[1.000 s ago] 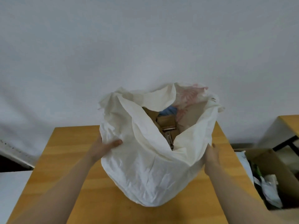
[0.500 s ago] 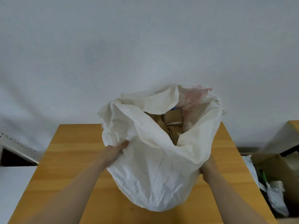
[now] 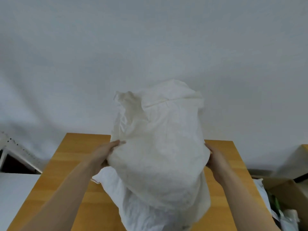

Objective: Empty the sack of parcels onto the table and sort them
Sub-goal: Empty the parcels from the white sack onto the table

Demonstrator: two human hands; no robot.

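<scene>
A large white sack [image 3: 160, 147] is lifted above the wooden table [image 3: 70, 160] and tipped over, its closed seamed end pointing up and away from me. Its mouth hangs down toward the table near my body. My left hand [image 3: 106, 152] grips the sack's left side, thumb on top of the fabric. My right hand [image 3: 216, 160] holds the right side, its fingers hidden behind the cloth. The parcels are hidden inside the sack; none lie on the table.
An open cardboard box [image 3: 280, 189] with white and green packets stands on the floor at the right. A second wooden table edge [image 3: 304, 147] shows at far right. A white surface [image 3: 13, 189] and a metal rack [image 3: 10, 147] lie left. A plain wall is behind.
The sack stood upright with its mouth open and brown boxes showing inside. Both hands have since lifted and turned it over, so the opening and the boxes are out of sight.
</scene>
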